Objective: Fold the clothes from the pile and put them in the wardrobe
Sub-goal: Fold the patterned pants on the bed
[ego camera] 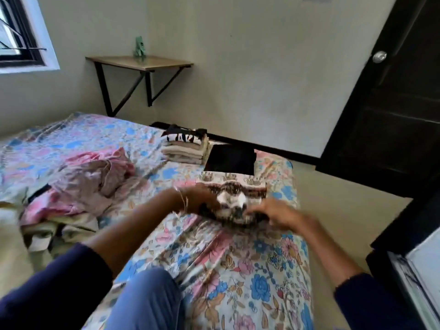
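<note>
Your left hand [201,198] grips the left edge of the brown-and-white patterned garment [238,194] lying on the floral bedsheet [214,270]. Your right hand [273,214] rests on its near right edge, fingers blurred, so you cannot tell its grip. The unfolded pile [83,184] sits to your left; the folded stack [185,146] and a black folded piece [231,160] lie beyond.
</note>
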Demonstrator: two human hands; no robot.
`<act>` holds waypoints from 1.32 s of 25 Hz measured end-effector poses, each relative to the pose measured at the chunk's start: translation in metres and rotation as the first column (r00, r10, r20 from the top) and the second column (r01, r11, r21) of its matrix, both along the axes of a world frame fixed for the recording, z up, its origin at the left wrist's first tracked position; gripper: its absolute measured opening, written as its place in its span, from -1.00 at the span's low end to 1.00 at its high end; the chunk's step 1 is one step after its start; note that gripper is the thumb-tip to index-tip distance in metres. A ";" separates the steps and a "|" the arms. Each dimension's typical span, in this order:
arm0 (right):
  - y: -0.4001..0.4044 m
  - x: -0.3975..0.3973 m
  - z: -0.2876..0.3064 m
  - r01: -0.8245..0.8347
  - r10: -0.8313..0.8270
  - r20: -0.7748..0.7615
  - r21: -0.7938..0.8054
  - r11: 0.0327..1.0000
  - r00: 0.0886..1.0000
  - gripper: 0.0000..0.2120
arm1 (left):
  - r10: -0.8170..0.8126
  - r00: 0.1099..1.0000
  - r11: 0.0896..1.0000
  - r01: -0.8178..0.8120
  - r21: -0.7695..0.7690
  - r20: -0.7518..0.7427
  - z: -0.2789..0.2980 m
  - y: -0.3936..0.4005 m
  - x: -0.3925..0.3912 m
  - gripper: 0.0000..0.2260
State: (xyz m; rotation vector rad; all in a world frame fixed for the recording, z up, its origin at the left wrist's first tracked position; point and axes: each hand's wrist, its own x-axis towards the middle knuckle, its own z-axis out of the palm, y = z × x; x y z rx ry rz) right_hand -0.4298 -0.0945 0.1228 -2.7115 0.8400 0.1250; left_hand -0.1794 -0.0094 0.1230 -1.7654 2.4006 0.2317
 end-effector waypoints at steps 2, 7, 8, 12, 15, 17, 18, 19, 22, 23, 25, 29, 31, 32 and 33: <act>0.035 -0.019 -0.075 -0.119 0.119 -0.124 0.003 0.993 0.985 -0.75 | 0.057 0.998 0.970 -0.050 0.238 -0.022 -0.071 0.025 -0.023 -0.72; 0.076 -0.035 -0.103 0.105 -0.009 -0.251 0.371 0.923 0.968 -0.31 | 0.068 0.998 0.858 -0.056 0.511 -0.005 -0.104 0.054 -0.043 -0.59; 0.072 -0.036 -0.097 0.092 0.021 -0.268 0.400 0.912 0.963 -0.28 | 0.120 0.992 0.839 -0.074 0.539 -0.050 -0.098 0.056 -0.040 -0.52; 0.038 -0.043 -0.085 0.155 -0.073 -0.188 0.471 0.869 0.979 -0.48 | 0.149 0.975 0.895 -0.063 0.441 -0.162 -0.069 0.053 -0.028 -0.47; 0.003 -0.043 -0.069 0.234 -0.245 -0.040 0.475 0.848 0.969 -0.75 | 0.249 0.930 0.948 -0.177 0.263 -0.270 -0.045 0.033 -0.007 -0.53; -0.031 -0.036 -0.053 0.264 -0.325 0.061 0.454 0.851 0.944 -0.70 | 0.279 0.906 0.958 -0.242 0.151 -0.318 -0.034 0.003 0.010 -0.53; -0.051 -0.030 -0.045 0.264 -0.344 0.110 0.443 0.857 0.932 -0.71 | 0.280 0.905 0.960 -0.263 0.095 -0.321 -0.030 -0.016 0.018 -0.53; -0.073 -0.021 -0.039 0.252 -0.347 0.150 0.438 0.863 0.926 -0.75 | 0.283 0.908 0.958 -0.280 0.056 -0.310 -0.029 -0.039 0.026 -0.52; -0.140 0.009 -0.038 0.230 -0.348 0.196 0.453 0.861 0.917 -0.80 | 0.345 0.900 0.933 -0.359 -0.005 -0.269 -0.044 -0.109 0.048 -0.50; -0.163 0.020 -0.044 0.245 -0.368 0.195 0.464 0.851 0.909 -0.79 | 0.380 0.886 0.918 -0.396 -0.006 -0.267 -0.055 -0.133 0.056 -0.50; -0.205 0.041 -0.068 0.308 -0.423 0.168 0.461 0.832 0.891 -0.74 | 0.448 0.852 0.885 -0.465 0.000 -0.269 -0.080 -0.171 0.070 -0.54; -0.260 0.063 -0.122 0.460 -0.540 0.064 0.446 0.768 0.839 -0.67 | 0.557 0.747 0.800 -0.599 -0.005 -0.362 -0.130 -0.207 0.086 -0.58; -0.261 0.066 -0.135 0.546 -0.575 -0.008 0.321 0.773 0.818 -0.62 | 0.601 0.716 0.767 -0.641 0.006 -0.353 -0.146 -0.211 0.092 -0.60; -0.255 0.069 -0.136 0.579 -0.586 -0.018 0.181 0.795 0.810 -0.59 | 0.621 0.695 0.752 -0.658 0.028 -0.363 -0.150 -0.212 0.095 -0.61; -0.246 0.074 -0.136 0.571 -0.572 0.008 0.055 0.819 0.820 -0.55 | 0.640 0.659 0.738 -0.671 0.075 -0.396 -0.151 -0.210 0.097 -0.62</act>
